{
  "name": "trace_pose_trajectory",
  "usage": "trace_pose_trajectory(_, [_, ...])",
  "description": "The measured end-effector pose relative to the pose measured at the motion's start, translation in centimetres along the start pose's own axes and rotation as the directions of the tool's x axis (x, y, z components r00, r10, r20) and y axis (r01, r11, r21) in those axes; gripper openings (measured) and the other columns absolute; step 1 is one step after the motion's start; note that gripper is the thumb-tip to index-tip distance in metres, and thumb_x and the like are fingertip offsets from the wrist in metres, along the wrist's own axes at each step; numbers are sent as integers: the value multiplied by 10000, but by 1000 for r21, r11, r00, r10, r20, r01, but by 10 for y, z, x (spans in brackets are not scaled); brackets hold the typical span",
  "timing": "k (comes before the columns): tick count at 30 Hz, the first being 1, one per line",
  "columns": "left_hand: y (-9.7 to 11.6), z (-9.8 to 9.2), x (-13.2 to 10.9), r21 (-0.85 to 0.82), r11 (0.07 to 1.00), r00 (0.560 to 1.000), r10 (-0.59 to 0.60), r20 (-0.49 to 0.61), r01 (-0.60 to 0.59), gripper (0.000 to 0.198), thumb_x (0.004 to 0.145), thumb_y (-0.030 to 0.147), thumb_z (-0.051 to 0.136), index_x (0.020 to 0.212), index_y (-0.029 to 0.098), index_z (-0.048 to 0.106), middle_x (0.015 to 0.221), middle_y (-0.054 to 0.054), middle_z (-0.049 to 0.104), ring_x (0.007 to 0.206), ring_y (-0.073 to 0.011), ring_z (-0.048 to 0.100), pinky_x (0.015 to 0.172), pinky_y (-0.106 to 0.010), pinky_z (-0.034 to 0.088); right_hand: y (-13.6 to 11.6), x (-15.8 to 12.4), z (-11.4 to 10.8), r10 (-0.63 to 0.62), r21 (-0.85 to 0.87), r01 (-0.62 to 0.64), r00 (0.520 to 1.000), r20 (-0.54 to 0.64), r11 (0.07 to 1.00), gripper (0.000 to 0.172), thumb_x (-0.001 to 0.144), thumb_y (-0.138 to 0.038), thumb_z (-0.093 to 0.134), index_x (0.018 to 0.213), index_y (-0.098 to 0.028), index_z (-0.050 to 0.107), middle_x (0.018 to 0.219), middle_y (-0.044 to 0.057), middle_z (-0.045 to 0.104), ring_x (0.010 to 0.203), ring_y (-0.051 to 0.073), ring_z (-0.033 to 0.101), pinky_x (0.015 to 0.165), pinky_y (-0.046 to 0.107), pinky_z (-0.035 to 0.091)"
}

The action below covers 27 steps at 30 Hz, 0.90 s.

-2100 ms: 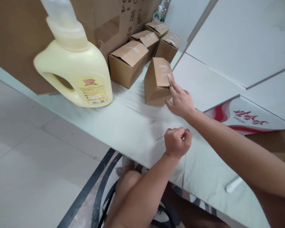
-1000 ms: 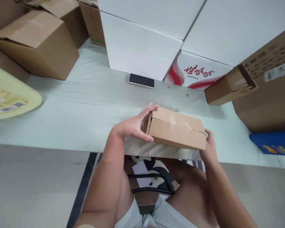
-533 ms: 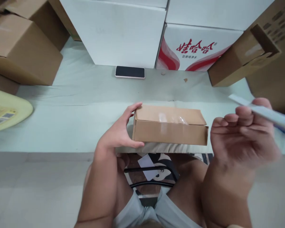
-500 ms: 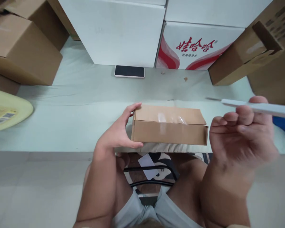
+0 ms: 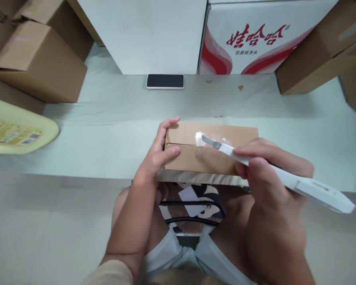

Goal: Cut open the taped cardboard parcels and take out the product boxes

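A small brown cardboard box point(image 5: 184, 133) lies at the table's front edge, clear tape across the seam of its top flaps. My left hand point(image 5: 158, 154) grips its left end, fingers on the far side and thumb on the near flap. In my right hand point(image 5: 269, 170) is a white utility knife point(image 5: 290, 178) with its blade out. The blade tip is over the taped seam, left of the box's middle; whether it touches the tape I cannot tell. My right hand covers the box's right end.
On the pale green tabletop point(image 5: 115, 138), a phone point(image 5: 165, 81) lies before tall white cartons point(image 5: 154, 39). Brown cardboard boxes point(image 5: 53, 67) stand at left, another carton point(image 5: 308, 59) at right. A yellow bottle point(image 5: 20, 130) lies at the left edge.
My right hand has swung the knife from the right onto the box, its blade now pointing left over the tape. My left thumb has shifted up onto the flap. The view has shifted slightly.
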<state>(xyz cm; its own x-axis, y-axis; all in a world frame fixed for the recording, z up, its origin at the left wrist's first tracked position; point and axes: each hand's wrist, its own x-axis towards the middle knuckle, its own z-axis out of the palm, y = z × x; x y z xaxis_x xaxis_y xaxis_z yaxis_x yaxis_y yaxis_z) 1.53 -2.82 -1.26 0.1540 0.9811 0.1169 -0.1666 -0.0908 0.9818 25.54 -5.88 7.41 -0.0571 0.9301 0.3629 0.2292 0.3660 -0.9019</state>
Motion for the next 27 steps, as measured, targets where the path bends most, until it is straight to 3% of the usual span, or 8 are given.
trace_pose_trajectory(6, [-1, -1, -3, 26, 999, 1000, 25, 11, -26, 678, 784, 480, 781, 1392, 373, 501, 1572, -20, 420, 1368, -309, 474, 1120, -445, 456, -9, -7, 16, 58, -119, -58, 998, -1, 991, 50, 833, -295, 791, 865, -261, 805, 771, 1, 756, 609, 134, 651, 527, 254, 477])
trace_pose_trajectory(9, [-1, -2, -3, 52, 998, 999, 36, 25, -38, 676, 785, 496, 775, 1383, 356, 491, 1586, -33, 414, 1435, -329, 416, 1190, -483, 386, -9, -9, 18, 87, -172, -89, 996, -19, 981, 39, 849, -246, 763, 841, -251, 800, 721, -17, 754, 550, 120, 642, 517, 242, 491])
trace_pose_trajectory(13, [-3, -3, -1, 40, 998, 998, 45, 35, -46, 686, 771, 492, 789, 1373, 350, 493, 1595, -37, 412, 1475, -331, 374, 1227, -489, 330, -6, -8, 20, 36, -255, -41, 999, -24, 966, 61, 851, -235, 751, 809, -250, 792, 710, -25, 752, 558, 111, 649, 543, 228, 513])
trace_pose_trajectory(21, [1, -2, -2, 60, 997, 999, 38, 28, -40, 671, 766, 513, 790, 1348, 344, 500, 1606, -47, 412, 1480, -348, 372, 1215, -511, 349, -8, -6, 18, 1, -284, 8, 1000, 30, 959, 53, 858, -242, 724, 827, -237, 767, 714, -16, 744, 548, 113, 631, 596, 254, 554])
trace_pose_trajectory(27, [3, 0, -3, 57, 998, 1000, 31, 0, -30, 637, 766, 503, 783, 1327, 343, 526, 1592, -43, 437, 1460, -349, 403, 1201, -518, 372, -10, -2, 7, 55, -293, -46, 998, 24, 955, 91, 872, -221, 691, 796, -227, 740, 665, -30, 698, 539, 100, 588, 546, 246, 483])
